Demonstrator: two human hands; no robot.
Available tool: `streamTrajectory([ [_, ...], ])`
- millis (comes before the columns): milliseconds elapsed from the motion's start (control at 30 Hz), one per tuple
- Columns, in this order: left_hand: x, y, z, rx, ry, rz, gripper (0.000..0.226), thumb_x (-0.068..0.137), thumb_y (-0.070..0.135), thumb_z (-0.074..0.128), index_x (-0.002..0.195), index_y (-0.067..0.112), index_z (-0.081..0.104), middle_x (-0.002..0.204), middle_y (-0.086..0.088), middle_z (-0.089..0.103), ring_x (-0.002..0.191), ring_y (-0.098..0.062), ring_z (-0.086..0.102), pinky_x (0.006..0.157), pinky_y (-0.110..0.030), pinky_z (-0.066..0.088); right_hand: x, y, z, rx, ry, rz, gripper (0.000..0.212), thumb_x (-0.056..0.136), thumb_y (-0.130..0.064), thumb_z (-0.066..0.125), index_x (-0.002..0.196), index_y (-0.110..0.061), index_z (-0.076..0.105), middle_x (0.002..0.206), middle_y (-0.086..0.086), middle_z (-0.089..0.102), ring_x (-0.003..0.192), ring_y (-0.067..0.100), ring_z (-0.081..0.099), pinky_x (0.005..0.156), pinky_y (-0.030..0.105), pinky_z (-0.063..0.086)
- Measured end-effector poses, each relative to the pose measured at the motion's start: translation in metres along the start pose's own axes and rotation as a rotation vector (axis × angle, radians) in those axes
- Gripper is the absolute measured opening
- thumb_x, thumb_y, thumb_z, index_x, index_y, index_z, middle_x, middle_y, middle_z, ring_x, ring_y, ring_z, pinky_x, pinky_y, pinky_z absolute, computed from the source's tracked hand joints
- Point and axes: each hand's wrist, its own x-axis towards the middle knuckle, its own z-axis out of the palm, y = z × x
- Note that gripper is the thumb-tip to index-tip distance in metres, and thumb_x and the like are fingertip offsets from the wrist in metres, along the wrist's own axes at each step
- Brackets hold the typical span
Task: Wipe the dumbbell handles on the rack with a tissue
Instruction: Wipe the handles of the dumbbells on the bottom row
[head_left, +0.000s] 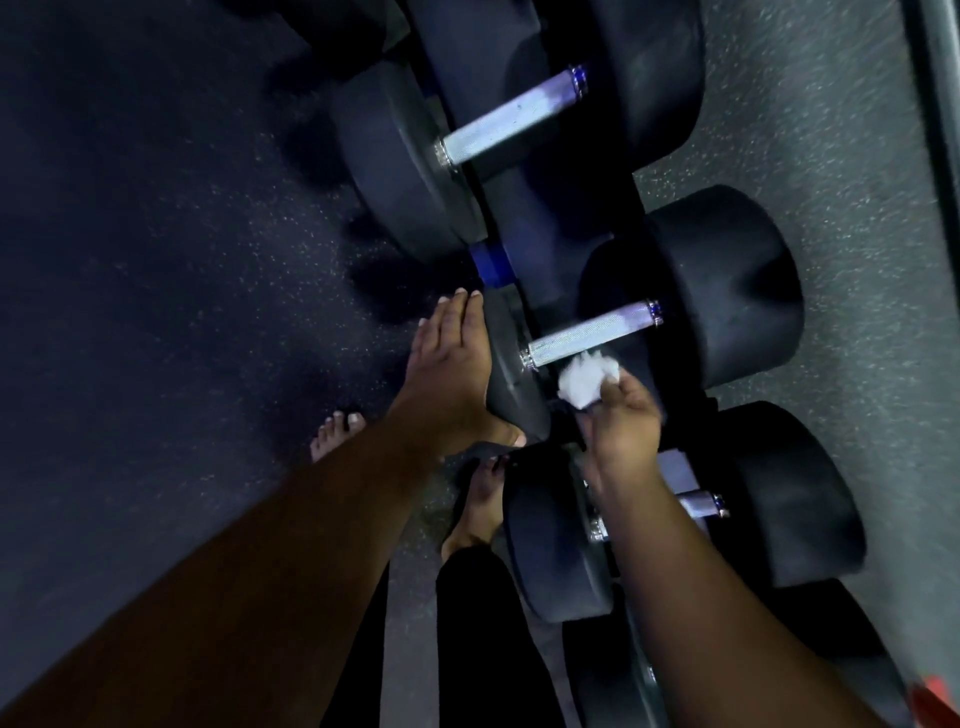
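Observation:
Black dumbbells lie in a row on a dark rack (493, 265), each with a knurled silver handle. My left hand (452, 374) lies flat with straight fingers against the near head of the middle dumbbell (511, 374). My right hand (618, 415) grips a crumpled white tissue (587, 382) just below that dumbbell's handle (592, 332); whether the tissue touches the handle is unclear. The handle of the far dumbbell (511, 119) is bare. My right forearm covers most of the near dumbbell's handle (701, 504).
Dark speckled rubber floor (156, 260) spreads to the left. My bare feet (337, 431) stand close to the rack's front. Lighter speckled floor (857, 208) lies beyond the rack, and a red object (935, 696) shows at the lower right corner.

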Motion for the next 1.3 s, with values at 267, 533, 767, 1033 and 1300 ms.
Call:
streamTrajectory([
  [267,-0.001,0.0,-0.001,-0.012,-0.017,0.015,0.163,0.045,0.059,0.094,0.158,0.008,-0.013,0.168,-0.008,-0.013,0.155,-0.025,-0.014,0.125,-0.041,-0.007,0.017,-0.05,0.044,0.326,0.168,0.206,0.046,0.101,-0.025,0.039,0.137,0.003,0.047,0.141,0.03,0.049,0.128,0.032,0.053,0.094,0.023,0.049],
  [533,-0.002,0.0,-0.001,-0.002,-0.005,0.025,0.163,0.045,0.061,0.094,0.158,0.006,-0.012,0.168,-0.01,-0.011,0.155,-0.027,-0.012,0.126,-0.043,-0.005,0.023,-0.048,0.045,0.541,0.09,0.131,0.012,0.094,-0.004,0.056,0.088,-0.012,0.062,0.084,0.003,0.061,0.079,0.016,0.059,0.08,0.026,0.05],
  [767,0.0,0.001,-0.001,0.011,0.011,0.012,0.164,0.045,0.062,0.093,0.158,0.005,-0.011,0.168,-0.011,-0.009,0.155,-0.028,-0.009,0.126,-0.043,-0.003,-0.012,-0.041,0.065,0.469,0.164,0.03,0.018,0.091,0.0,0.058,0.105,-0.011,0.052,0.081,0.003,0.054,0.068,0.013,0.053,0.057,0.018,0.049],
  [1033,-0.001,0.001,-0.002,0.002,0.0,0.024,0.163,0.045,0.061,0.093,0.158,0.005,-0.011,0.168,-0.011,-0.011,0.155,-0.028,-0.011,0.126,-0.044,-0.004,0.015,-0.058,0.055,0.487,0.13,0.095,0.019,0.093,-0.001,0.056,0.082,-0.016,0.057,0.067,-0.003,0.057,0.06,0.008,0.057,0.063,0.021,0.048],
  [1300,-0.001,0.001,-0.002,0.003,-0.001,0.021,0.161,0.047,0.059,0.093,0.158,0.005,-0.011,0.168,-0.012,-0.01,0.155,-0.029,-0.01,0.126,-0.045,-0.003,-0.017,-0.03,0.061,0.408,-0.075,0.211,0.011,0.093,-0.004,0.059,0.087,-0.01,0.053,0.069,0.007,0.056,0.054,0.014,0.06,0.053,0.023,0.052],
])
